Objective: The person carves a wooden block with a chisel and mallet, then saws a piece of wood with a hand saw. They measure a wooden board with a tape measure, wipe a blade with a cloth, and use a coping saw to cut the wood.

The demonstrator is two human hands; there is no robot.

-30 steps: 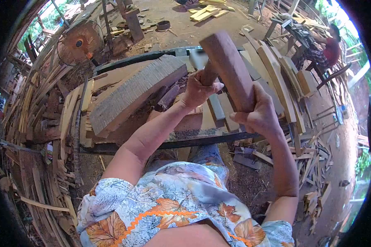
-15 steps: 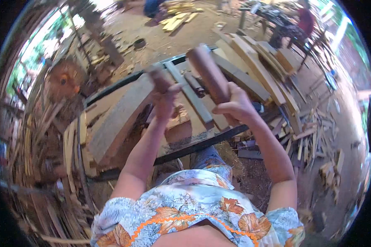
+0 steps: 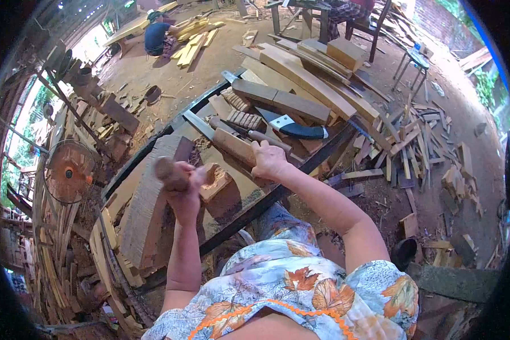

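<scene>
My left hand (image 3: 184,190) is closed round a brown wooden tool (image 3: 169,171) with a rounded end, blurred by motion. Just right of it lies a carved wooden block (image 3: 216,182) with a hollowed top. My right hand (image 3: 268,160) grips the near end of a brown wooden piece (image 3: 235,148), which rests low over the workbench (image 3: 249,195). Beyond that hand lie wooden-handled tools, ridged carved pieces (image 3: 245,118) and a saw with a black handle (image 3: 303,129).
A thick grey plank (image 3: 147,198) lies at the bench's left. Long boards (image 3: 306,79) stretch beyond its right side. A fan (image 3: 69,172) stands at the left. A person (image 3: 157,35) crouches by yellow wood strips at the back. Scrap wood (image 3: 402,141) covers the right floor.
My right hand has lowered the wooden piece onto the bench area. My left hand has moved left and down with its tool. The view has shifted, showing the saw and the crouching person more fully.
</scene>
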